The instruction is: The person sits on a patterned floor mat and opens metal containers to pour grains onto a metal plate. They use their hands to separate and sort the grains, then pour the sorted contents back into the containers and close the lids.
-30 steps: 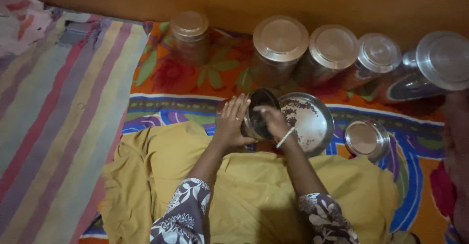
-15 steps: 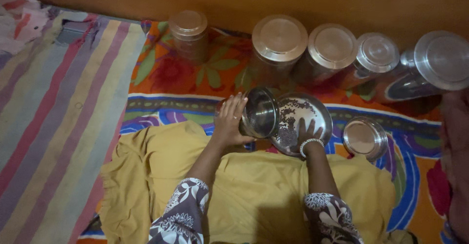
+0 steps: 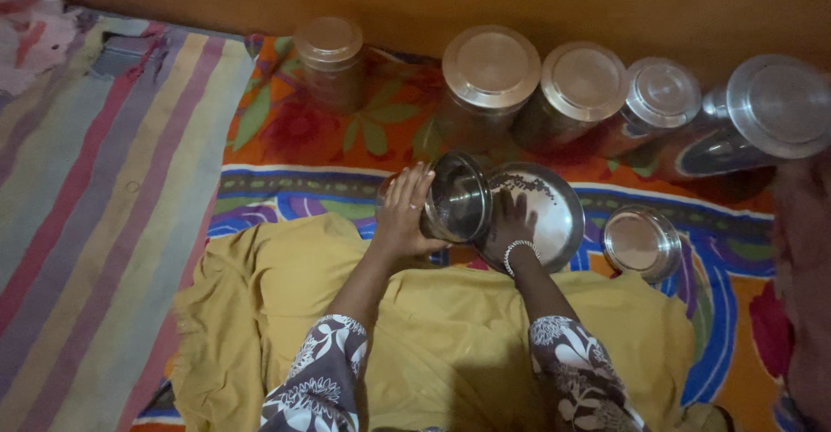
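Five lidded steel canisters stand in a row along the wooden wall: a small one alone at the left, then a big one, a middle one, a smaller one, and the last one lies tilted at the right. A loose steel lid lies on the colourful floral cloth, just right of the steel plate. The left hand grasps the open steel canister, which is tipped on its side with the mouth toward the plate and touching its left edge. The right hand, with a bangle on the wrist, lies flat with spread fingers on the plate, among dark grains; it grips nothing. The canister row closes the far side, the lid closes the right; free room is at the left, on the striped cloth, and near the body on the yellow garment. Compared with half a second before, the right hand has slid left across the plate, and the grains now gather at the far edge.
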